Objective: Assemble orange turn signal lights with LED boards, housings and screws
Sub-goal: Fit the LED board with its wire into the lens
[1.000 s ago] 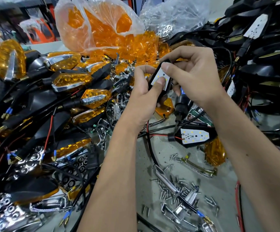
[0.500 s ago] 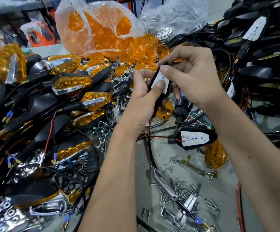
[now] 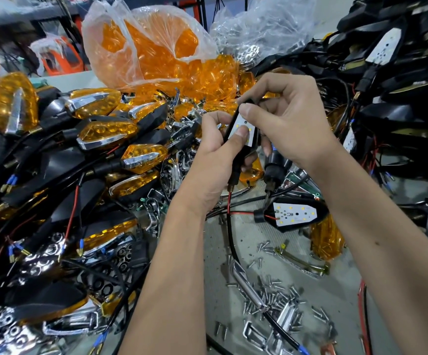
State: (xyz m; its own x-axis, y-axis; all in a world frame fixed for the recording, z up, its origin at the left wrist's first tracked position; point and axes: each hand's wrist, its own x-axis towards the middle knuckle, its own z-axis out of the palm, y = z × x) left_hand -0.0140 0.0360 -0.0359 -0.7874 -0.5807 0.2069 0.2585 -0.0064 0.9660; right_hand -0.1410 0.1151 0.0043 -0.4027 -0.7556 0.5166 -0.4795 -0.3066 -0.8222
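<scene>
White LED board (image 3: 241, 129) pinched between both hands (image 3: 215, 160).

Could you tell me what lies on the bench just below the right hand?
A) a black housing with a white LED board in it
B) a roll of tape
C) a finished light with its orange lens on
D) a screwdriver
A: a black housing with a bare white LED board lies lens-off under the right hand.
</scene>
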